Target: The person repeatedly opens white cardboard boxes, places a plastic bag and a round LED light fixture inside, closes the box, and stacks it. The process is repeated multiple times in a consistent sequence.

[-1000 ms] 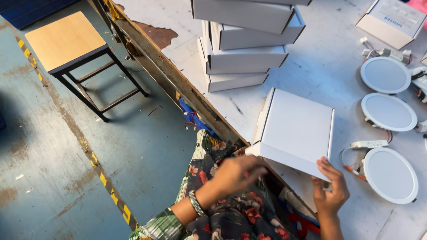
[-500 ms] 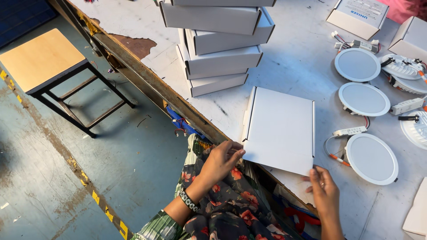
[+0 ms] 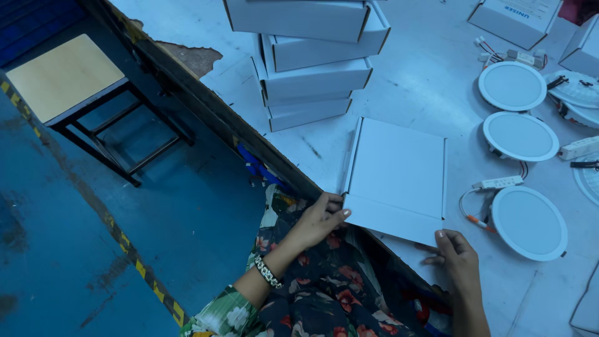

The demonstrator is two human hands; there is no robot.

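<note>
A flat white cardboard box (image 3: 399, 178) lies at the near edge of the white table (image 3: 424, 81). My left hand (image 3: 318, 219) pinches its near left corner. My right hand (image 3: 458, 259) touches its near right corner with the fingertips. Just right of the box lies a round white panel light (image 3: 529, 223) with a small driver and orange-tipped wires (image 3: 493, 185). Two more round lights (image 3: 520, 136) (image 3: 512, 86) lie farther back on the right.
A stack of several closed white boxes (image 3: 309, 59) stands behind the flat box. More boxes (image 3: 521, 19) and light parts (image 3: 577, 93) sit at the far right. A wooden-topped stool (image 3: 68, 78) stands on the blue floor at left, by a yellow-black floor stripe (image 3: 125, 249).
The box has come down from a tilted hold to lie flat on the table edge. Both hands have moved to its near corners.
</note>
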